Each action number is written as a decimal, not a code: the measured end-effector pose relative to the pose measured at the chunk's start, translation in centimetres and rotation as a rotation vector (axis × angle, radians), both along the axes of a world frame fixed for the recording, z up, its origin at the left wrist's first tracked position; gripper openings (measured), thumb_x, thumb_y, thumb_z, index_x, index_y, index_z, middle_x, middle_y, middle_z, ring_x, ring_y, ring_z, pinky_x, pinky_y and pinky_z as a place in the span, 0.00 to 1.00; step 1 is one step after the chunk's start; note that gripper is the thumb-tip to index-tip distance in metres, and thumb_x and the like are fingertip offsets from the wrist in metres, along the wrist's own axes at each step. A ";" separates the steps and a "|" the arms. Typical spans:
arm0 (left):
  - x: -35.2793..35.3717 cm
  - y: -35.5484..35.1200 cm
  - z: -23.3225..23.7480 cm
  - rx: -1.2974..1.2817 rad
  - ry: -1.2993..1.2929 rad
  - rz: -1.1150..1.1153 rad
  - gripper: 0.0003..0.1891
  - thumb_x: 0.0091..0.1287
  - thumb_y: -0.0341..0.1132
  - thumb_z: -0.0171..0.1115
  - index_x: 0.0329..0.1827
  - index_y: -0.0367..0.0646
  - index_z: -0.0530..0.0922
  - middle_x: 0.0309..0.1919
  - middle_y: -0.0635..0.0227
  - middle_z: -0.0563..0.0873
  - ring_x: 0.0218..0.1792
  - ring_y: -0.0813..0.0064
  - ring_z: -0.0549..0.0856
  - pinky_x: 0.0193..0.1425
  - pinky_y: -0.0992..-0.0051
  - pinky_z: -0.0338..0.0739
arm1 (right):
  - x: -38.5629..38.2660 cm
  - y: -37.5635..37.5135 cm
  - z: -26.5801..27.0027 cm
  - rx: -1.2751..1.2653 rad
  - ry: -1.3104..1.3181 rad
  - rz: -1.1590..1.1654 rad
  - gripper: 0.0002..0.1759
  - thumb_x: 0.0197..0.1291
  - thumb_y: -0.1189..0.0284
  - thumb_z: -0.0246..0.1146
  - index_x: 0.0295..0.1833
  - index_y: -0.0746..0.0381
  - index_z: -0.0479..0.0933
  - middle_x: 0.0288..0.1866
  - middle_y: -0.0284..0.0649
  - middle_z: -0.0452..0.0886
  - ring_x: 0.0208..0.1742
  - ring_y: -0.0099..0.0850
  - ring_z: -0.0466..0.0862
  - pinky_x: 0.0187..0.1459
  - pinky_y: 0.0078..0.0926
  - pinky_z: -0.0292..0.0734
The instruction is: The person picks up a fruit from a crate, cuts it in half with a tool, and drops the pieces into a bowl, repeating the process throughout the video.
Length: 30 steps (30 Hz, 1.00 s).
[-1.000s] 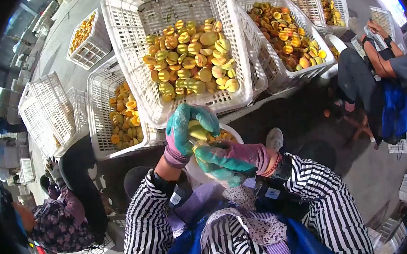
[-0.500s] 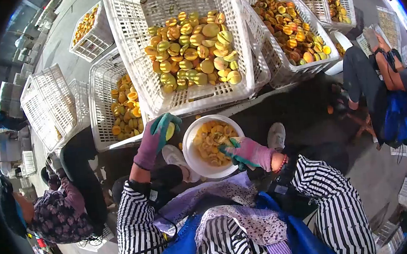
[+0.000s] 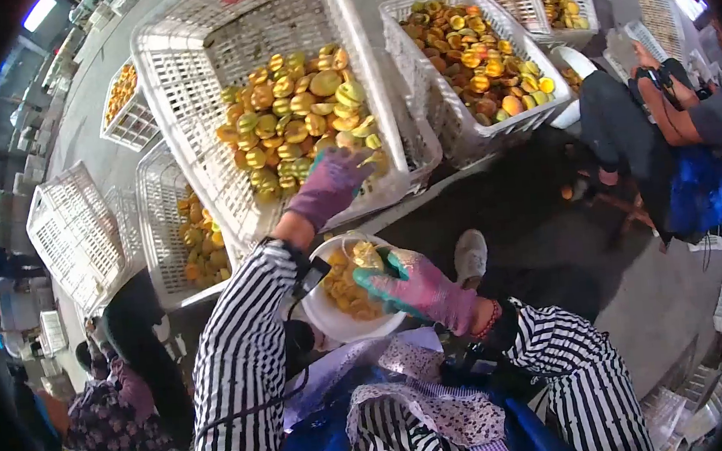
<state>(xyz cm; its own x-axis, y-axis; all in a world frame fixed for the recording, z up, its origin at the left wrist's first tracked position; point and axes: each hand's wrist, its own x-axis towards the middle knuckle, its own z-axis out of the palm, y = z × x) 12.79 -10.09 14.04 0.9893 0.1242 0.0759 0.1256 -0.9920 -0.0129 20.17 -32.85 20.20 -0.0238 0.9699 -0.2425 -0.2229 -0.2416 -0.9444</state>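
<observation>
My left hand, in a purple and green glove, reaches over the near wall of the large white crate. Its fingers stretch out at the right front of the cut yellow-green fruit, which looks like peaches or apricots. My right hand, gloved in pink and green, is closed above the white bucket. A yellowish piece shows at its fingertips; I cannot tell whether it is fruit or part of a tool. Yellow pieces lie in the bucket, partly hidden by my hands.
A crate of orange fruit halves stands to the right, another crate to the left. Stacked crates lean farther left. One person sits at the right and another at the left. My shoe is beside the bucket.
My left hand has moved from beside the bucket up into the large crate; the green fruit piece it held no longer shows. My right hand has turned over the bucket. The view has shifted.
</observation>
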 end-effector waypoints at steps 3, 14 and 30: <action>3.1 0.9 -4.5 0.056 0.038 0.011 0.18 0.59 0.30 0.52 0.54 0.46 0.76 0.52 0.60 0.77 0.49 0.59 0.78 0.52 0.60 0.73 | 0.8 0.4 -0.4 -0.008 0.102 -0.052 0.23 0.61 0.62 0.63 0.58 0.63 0.70 0.37 0.30 0.76 0.34 0.15 0.75 0.31 0.16 0.73; 4.3 2.3 -4.5 0.038 0.212 0.117 0.21 0.53 0.35 0.64 0.52 0.46 0.76 0.43 0.58 0.79 0.42 0.58 0.82 0.46 0.65 0.77 | 1.0 0.9 -0.2 -0.055 0.179 -0.105 0.19 0.61 0.64 0.62 0.55 0.62 0.73 0.33 0.28 0.76 0.30 0.16 0.74 0.31 0.15 0.74; -6.2 -6.6 8.6 -1.964 -0.450 0.476 0.26 0.68 0.46 0.54 0.63 0.37 0.67 0.42 0.67 0.80 0.37 0.80 0.79 0.39 0.79 0.76 | 1.6 6.5 3.9 0.478 -0.369 -0.485 0.17 0.53 0.71 0.69 0.46 0.65 0.73 0.32 0.35 0.79 0.26 0.22 0.77 0.27 0.23 0.75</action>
